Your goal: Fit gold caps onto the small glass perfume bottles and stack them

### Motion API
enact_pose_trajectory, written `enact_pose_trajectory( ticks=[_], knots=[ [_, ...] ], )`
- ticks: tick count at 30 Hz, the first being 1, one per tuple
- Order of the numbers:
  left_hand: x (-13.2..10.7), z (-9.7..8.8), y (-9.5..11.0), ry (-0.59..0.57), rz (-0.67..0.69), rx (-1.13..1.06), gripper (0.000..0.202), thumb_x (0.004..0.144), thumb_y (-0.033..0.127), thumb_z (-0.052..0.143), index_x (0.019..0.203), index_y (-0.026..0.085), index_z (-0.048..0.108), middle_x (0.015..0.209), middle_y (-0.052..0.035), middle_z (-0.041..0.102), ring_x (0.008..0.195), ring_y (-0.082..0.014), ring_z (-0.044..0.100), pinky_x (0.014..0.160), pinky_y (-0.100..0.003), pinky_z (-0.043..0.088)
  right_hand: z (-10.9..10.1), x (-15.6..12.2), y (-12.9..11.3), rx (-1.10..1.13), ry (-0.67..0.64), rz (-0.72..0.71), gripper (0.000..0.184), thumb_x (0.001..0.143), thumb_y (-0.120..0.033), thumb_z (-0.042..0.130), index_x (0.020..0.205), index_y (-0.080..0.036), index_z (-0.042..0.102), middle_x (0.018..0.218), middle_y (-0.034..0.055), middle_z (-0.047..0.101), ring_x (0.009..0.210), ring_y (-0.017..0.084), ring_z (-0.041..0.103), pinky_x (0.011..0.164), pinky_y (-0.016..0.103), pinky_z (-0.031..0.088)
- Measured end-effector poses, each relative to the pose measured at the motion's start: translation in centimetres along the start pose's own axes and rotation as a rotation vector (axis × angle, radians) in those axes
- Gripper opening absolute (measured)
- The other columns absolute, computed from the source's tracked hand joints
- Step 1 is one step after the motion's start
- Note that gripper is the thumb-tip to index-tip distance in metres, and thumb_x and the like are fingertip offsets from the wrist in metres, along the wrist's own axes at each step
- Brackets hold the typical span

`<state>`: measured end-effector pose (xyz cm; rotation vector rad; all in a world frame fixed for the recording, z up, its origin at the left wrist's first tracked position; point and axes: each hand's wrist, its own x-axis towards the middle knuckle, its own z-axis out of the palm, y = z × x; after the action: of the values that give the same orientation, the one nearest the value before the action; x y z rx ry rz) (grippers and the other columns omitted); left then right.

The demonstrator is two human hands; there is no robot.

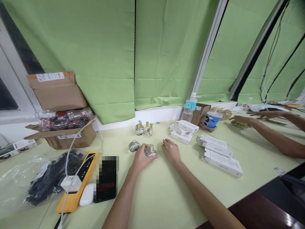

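While our left hand (pixel 140 157) is gripping the upright glass bottle (pixel 150 153) on the table (pixel 154 194), our right hand (pixel 172 150) is pinching a small gold piece (pixel 163 144), holding it just to the bottle's right, not touching.

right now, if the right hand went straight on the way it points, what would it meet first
The right hand would probably meet the rightmost small bottle at the back first, though depth is unclear here.

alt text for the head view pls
A person's left hand holds a round glass bottle on a pale table; the right hand pinches a small gold piece. More bottles stand beyond; white boxes lie right.
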<state>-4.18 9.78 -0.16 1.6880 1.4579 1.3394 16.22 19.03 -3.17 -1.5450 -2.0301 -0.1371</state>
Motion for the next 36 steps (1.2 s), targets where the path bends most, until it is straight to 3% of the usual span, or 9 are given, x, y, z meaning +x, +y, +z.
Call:
enact_pose_trajectory(
  ticks=[4,6,8,11,15,22,36],
  knots=[
    [-0.1,0.0,0.3,-0.008,-0.005,-0.019,0.045,0.059,0.038,0.084,0.091,0.023,0.057,0.093,-0.0040,0.067,0.086,-0.0229,0.061,0.082,-0.035,0.045,-0.7,-0.3,-0.7,0.076,0.150,-0.049,0.035,0.094,-0.032,0.048,0.124,-0.021,0.063,0.132,0.0135,0.058,0.121,0.029,0.053,0.102,0.047,0.036],
    [-0.2,0.1,0.4,-0.020,-0.012,-0.015,0.048,0.057,0.040,0.085,0.093,0.023,0.058,0.092,-0.0036,0.066,0.085,-0.0224,0.061,0.079,-0.034,0.044,-1.6,-0.8,-1.7,0.209,0.279,-0.105,0.034,0.095,-0.036,0.049,0.124,-0.024,0.062,0.131,0.0128,0.058,0.119,0.029,0.054,0.100,0.048,0.039],
    [-0.2,0.2,0.4,-0.038,-0.010,-0.005,0.051,0.056,0.043,0.085,0.094,0.022,0.059,0.091,-0.0027,0.066,0.083,-0.0212,0.060,0.075,-0.032,0.044,-2.8,-1.4,-3.1,0.424,0.322,-0.176,0.031,0.098,-0.037,0.046,0.119,-0.024,0.064,0.120,0.0119,0.061,0.107,0.025,0.059,0.091,0.042,0.046],
    [-0.2,0.2,0.2,-0.059,0.010,-0.020,0.051,0.058,0.044,0.084,0.095,0.021,0.058,0.089,-0.0015,0.065,0.080,-0.0193,0.059,0.069,-0.028,0.043,-4.5,-2.7,-5.4,0.636,0.207,-0.250,0.027,0.099,-0.038,0.044,0.107,-0.023,0.065,0.104,0.0093,0.062,0.085,0.020,0.060,0.075,0.034,0.050],
    [0.0,0.2,-0.1,-0.099,0.057,-0.075,0.043,0.065,0.040,0.080,0.095,0.021,0.056,0.094,-0.0028,0.066,0.083,-0.0186,0.060,0.069,-0.026,0.043,-5.2,-3.6,-7.3,0.647,0.144,-0.283,0.020,0.094,-0.042,0.056,0.091,-0.022,0.060,0.088,0.0051,0.059,0.074,0.018,0.054,0.069,0.032,0.046],
    [0.2,0.2,-0.5,-0.144,0.100,-0.096,0.034,0.069,0.030,0.076,0.094,0.020,0.055,0.099,-0.0027,0.066,0.086,-0.0168,0.061,0.074,-0.025,0.045,-4.4,-3.5,-7.2,0.574,0.088,-0.251,0.024,0.089,-0.045,0.064,0.085,-0.023,0.058,0.077,0.0006,0.052,0.067,0.016,0.048,0.064,0.030,0.041],
    [0.2,0.3,-0.5,-0.132,0.092,-0.052,0.037,0.070,0.038,0.077,0.094,0.021,0.055,0.096,-0.0028,0.066,0.083,-0.0168,0.060,0.069,-0.025,0.044,-4.8,-3.4,-7.5,0.641,-0.023,-0.326,0.025,0.099,-0.040,0.046,0.081,-0.022,0.049,0.080,0.0027,0.050,0.069,0.017,0.047,0.063,0.030,0.040]
  ],
)
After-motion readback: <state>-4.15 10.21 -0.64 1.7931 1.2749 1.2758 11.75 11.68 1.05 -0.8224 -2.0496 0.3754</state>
